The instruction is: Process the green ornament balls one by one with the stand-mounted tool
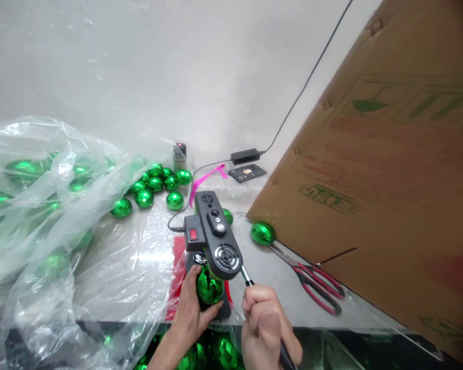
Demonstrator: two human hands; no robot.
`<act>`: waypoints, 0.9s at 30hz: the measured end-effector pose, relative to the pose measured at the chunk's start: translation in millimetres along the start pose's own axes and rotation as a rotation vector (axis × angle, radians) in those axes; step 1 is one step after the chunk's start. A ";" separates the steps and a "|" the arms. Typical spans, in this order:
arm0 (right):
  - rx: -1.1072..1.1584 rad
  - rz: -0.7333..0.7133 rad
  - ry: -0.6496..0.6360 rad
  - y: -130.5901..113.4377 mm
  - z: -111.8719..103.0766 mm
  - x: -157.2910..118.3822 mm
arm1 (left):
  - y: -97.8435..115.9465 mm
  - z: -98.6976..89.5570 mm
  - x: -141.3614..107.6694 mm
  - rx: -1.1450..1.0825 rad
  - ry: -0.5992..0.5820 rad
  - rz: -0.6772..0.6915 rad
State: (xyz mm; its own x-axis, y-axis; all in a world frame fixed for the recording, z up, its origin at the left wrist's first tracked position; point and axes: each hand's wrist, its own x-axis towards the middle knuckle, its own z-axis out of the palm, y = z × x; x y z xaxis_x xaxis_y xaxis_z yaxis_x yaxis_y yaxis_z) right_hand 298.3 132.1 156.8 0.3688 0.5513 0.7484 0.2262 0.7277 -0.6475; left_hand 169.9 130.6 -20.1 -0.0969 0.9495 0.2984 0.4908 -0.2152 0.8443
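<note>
My left hand (191, 308) is closed round a shiny green faceted ball (209, 289). It holds the ball low against the black machine (219, 231), under the machine's rounded front end. A red switch (193, 234) sits on the machine's side box. My right hand (268, 324) is wrapped round the black handle of a lever (248, 277), whose metal rod runs up to the machine's right side. Another green ball (227, 216) shows partly behind the machine. The top of the ball in my left hand is hidden by the machine.
A clear plastic bag (57, 216) with green balls covers the left. Several loose balls (155, 183) lie beside it. Red-handled scissors (312, 280) and a green ball (263, 233) are right, along a large cardboard box (370, 180). A power adapter (247, 155) and phone (247, 173) lie behind.
</note>
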 end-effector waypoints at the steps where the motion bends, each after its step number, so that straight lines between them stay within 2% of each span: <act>1: 0.008 0.009 -0.005 0.7 -0.8 -0.9 | 0.5 -0.3 0.3 0.002 0.000 0.005; 12: 0.040 0.032 -0.003 -3.9 2.3 7.9 | 0.5 2.5 2.1 0.002 -0.019 0.008; 27: 0.036 0.048 -0.024 6.3 -2.9 -1.5 | -5.2 8.4 1.2 0.065 0.015 0.069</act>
State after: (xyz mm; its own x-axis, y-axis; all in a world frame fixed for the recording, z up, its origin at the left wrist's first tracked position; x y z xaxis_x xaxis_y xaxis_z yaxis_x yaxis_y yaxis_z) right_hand 301.8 134.7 151.2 0.3571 0.5951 0.7199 0.1764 0.7139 -0.6776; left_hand 174.5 134.8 -27.9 -0.0737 0.9295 0.3615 0.5521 -0.2638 0.7910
